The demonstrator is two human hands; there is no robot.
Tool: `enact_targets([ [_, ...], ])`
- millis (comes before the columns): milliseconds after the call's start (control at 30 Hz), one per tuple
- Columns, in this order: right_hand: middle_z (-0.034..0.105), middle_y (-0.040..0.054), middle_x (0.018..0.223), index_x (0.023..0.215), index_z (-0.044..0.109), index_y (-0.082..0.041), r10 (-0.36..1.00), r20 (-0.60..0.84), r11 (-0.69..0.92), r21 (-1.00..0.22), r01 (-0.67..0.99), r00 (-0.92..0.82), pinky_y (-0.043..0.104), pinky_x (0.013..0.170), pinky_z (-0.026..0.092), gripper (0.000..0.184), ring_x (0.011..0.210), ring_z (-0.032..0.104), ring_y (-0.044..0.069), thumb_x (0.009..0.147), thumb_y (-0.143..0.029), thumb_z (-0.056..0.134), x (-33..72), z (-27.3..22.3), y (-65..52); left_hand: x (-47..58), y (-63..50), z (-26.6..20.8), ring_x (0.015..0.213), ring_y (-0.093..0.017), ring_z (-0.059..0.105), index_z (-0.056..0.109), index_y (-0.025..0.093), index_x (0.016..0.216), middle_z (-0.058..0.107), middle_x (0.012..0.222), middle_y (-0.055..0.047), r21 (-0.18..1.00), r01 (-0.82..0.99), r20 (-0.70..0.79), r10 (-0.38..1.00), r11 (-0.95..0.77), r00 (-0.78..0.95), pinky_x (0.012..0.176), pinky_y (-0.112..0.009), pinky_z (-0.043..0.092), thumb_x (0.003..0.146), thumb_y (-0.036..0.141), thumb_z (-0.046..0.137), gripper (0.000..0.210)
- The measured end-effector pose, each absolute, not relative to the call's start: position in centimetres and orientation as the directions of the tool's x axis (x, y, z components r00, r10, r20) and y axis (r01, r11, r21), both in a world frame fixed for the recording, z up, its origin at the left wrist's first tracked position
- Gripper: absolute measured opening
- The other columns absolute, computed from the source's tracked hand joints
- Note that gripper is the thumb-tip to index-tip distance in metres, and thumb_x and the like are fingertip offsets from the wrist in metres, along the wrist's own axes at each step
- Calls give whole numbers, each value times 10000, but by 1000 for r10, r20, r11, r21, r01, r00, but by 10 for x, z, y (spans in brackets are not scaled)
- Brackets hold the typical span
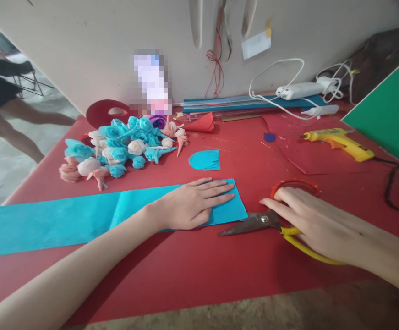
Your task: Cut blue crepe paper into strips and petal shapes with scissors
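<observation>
A long strip of bright blue crepe paper (92, 213) stretches across the front of the red table from the left. Pressing flat on its right end is my left hand (194, 204), fingers stretched out. My right hand (312, 220) is closed on a pair of scissors (247, 224) with a yellow handle and an orange-red one. The dark blades point left and stand parted, one tip reaching the strip's lower right corner. Just beyond my left hand lies a small stack of blue paper petals (204, 160), rounded at one end.
A pile of blue, white and pink paper roses (127, 142) sits at the back left. On the right are a yellow glue gun (338, 141), a white power strip (300, 90) and a green board (388, 110). Behind the table's left edge, a person's legs (17, 123) show.
</observation>
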State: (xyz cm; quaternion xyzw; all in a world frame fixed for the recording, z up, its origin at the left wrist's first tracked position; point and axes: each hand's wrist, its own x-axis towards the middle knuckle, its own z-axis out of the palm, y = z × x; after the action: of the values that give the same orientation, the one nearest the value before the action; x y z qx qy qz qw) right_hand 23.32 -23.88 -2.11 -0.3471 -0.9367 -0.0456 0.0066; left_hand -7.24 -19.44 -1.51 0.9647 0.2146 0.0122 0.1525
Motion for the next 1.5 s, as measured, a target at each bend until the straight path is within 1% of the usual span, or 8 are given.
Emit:
enact_targets([
  [200, 576, 139, 994, 1312, 449, -85, 606, 75, 790, 50, 610, -792, 355, 684, 485, 549, 822, 561, 246, 765, -54, 423, 212, -16, -234, -71, -195, -14, 1424, -207, 176, 312, 147, 1432, 249, 1528, -64, 307, 402, -29, 413, -863, 910, 1167, -412, 155, 923, 217, 312, 514],
  [300, 602, 159, 1044, 1270, 447, -53, 599, 145, 792, 34, 609, -788, 357, 738, 502, 550, 917, 581, 254, 729, 4, 365, 206, -15, -233, -71, -194, -15, 1428, -198, 160, 297, 147, 1438, 235, 1534, -55, 301, 397, -31, 407, -867, 913, 1170, -403, 144, 928, 231, 309, 517],
  [433, 638, 130, 1044, 1174, 485, -96, 586, 197, 792, 64, 607, -786, 360, 787, 509, 573, 964, 597, 243, 648, 70, 330, 208, -17, -230, -72, -194, -15, 1433, -181, 138, 279, 152, 1447, 221, 1539, -42, 288, 393, -30, 402, -873, 915, 1173, -388, 122, 931, 236, 298, 522],
  [700, 672, 105, 900, 1020, 551, -124, 483, 259, 856, 63, 514, -836, 317, 727, 501, 504, 846, 622, 226, 572, 41, 389, 215, -13, -225, -72, -194, -14, 1433, -175, 135, 277, 161, 1446, 221, 1539, -41, 287, 405, -44, 410, -868, 911, 1171, -390, 123, 929, 237, 300, 523],
  [900, 656, 63, 793, 857, 588, -185, 442, 258, 885, 30, 465, -859, 305, 648, 461, 322, 715, 592, 203, 668, 15, 420, 222, -10, -225, -72, -194, -16, 1433, -170, 137, 279, 159, 1446, 222, 1540, -42, 284, 405, -47, 409, -869, 911, 1170, -389, 120, 928, 232, 300, 524],
  [1133, 654, 55, 831, 921, 607, -192, 479, 202, 874, -14, 486, -854, 330, 720, 449, 301, 758, 598, 205, 749, -21, 429, 225, -10, -231, -72, -195, -14, 1430, -175, 154, 288, 168, 1444, 233, 1536, -42, 294, 414, -48, 419, -862, 907, 1169, -391, 134, 928, 225, 295, 519],
  [1300, 632, 116, 1048, 1158, 526, -138, 594, 131, 793, 65, 605, -793, 396, 811, 427, 408, 950, 571, 258, 775, -59, 409, 232, -23, -239, -73, -194, -15, 1431, -171, 144, 294, 148, 1441, 233, 1536, -48, 300, 390, -15, 404, -871, 915, 1174, -378, 120, 926, 219, 302, 520],
  [1500, 582, 131, 1167, 1280, 446, -130, 582, 86, 795, 152, 588, -809, 430, 881, 397, 480, 1055, 514, 288, 801, -132, 471, 237, -35, -243, -73, -193, -15, 1431, -161, 142, 287, 160, 1442, 241, 1535, -40, 320, 383, -4, 403, -867, 915, 1173, -373, 130, 933, 227, 283, 513],
])
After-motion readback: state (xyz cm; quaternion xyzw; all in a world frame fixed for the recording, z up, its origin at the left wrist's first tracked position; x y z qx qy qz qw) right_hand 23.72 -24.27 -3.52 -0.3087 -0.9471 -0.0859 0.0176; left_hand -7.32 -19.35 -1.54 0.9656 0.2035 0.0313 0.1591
